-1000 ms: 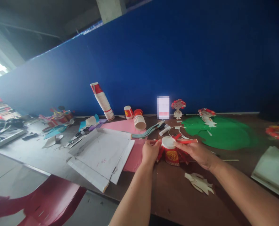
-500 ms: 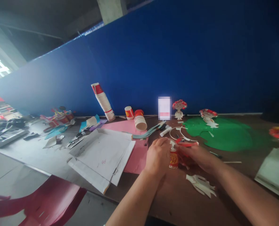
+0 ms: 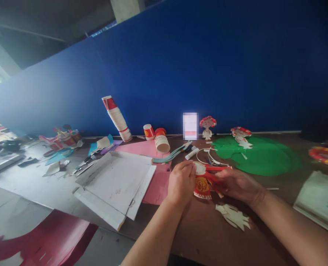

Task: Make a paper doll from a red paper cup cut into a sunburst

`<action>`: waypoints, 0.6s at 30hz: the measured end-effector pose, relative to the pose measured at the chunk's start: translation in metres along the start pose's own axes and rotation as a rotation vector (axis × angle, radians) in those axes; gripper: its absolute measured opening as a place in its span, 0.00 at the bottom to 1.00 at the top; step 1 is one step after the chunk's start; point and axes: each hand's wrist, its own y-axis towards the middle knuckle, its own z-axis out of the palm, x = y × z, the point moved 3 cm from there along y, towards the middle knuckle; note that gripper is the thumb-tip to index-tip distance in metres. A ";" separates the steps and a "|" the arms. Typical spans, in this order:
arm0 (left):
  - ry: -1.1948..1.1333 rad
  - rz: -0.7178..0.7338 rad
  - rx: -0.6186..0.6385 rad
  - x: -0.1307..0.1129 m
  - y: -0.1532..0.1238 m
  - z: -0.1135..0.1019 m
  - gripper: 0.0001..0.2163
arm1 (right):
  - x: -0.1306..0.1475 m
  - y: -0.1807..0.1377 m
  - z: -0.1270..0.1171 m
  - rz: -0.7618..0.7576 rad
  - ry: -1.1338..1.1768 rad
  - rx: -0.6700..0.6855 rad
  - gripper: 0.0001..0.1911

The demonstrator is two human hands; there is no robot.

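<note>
A red paper cup [image 3: 202, 187] with a gold emblem is held just above the brown table, its round white base facing up. Its side is cut, and red flaps spread out to the right. My left hand [image 3: 181, 181] wraps around the cup's left side, fingertips by the base. With fingers closed on the red flaps, my right hand [image 3: 239, 184] grips the cup's right side; part of its grip is hidden. Below the right hand lies a cream-white cut-out [image 3: 234, 217] with pointed strips. White looped strips [image 3: 212, 155] and a glue stick [image 3: 192, 153] lie beyond the cup.
A shallow white box [image 3: 122, 184] rests on pink paper [image 3: 159, 180] at left. Behind stand a leaning stack of paper cups [image 3: 116, 119] and a small figure [image 3: 207, 127]. Green paper [image 3: 269, 159] and a pale book [image 3: 319, 205] are at right.
My right hand has turned and moved slightly, showing more of the cup's red flaps. The cup has tilted, with more of its base and emblem visible. The view has shifted slightly.
</note>
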 end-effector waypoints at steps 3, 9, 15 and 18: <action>-0.020 -0.014 0.015 0.001 -0.001 -0.001 0.11 | 0.001 0.000 0.001 -0.029 0.028 0.016 0.13; -0.037 0.008 0.031 0.001 -0.001 -0.003 0.12 | -0.006 0.004 -0.003 -0.007 -0.006 0.016 0.12; -0.045 0.025 0.063 -0.002 0.002 -0.004 0.12 | -0.014 0.006 0.003 0.000 -0.038 0.081 0.11; -0.026 0.034 0.087 -0.005 0.003 -0.003 0.12 | -0.014 0.007 0.006 -0.008 -0.059 0.093 0.13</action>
